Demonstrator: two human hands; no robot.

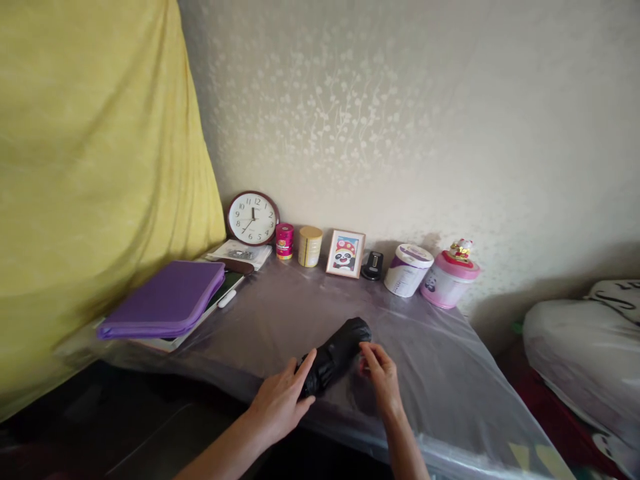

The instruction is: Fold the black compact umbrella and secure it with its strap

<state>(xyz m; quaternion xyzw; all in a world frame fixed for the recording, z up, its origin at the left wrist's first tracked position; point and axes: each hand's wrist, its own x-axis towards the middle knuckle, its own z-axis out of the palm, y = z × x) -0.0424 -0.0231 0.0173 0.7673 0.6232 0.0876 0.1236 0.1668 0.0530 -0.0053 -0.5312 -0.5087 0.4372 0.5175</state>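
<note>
A black folded umbrella (343, 348) lies slantwise near the front edge of the table, its far end pointing up and right. My left hand (283, 400) grips the near end, with the index finger along the top and the thumb beneath. Beside the far end is my right hand (381, 373), its fingers pinched together close to the black fabric. A small reddish bit shows by these fingers; what it is and what they hold, I cannot make out.
A purple zip folder (163, 299) rests on papers at left, beside a white marker (227, 299). Along the wall stand a clock (253, 219), pink tin (285, 241), yellow tin (310, 247), panda picture frame (345, 254), black hole punch (373, 265), and two tubs (409, 270).
</note>
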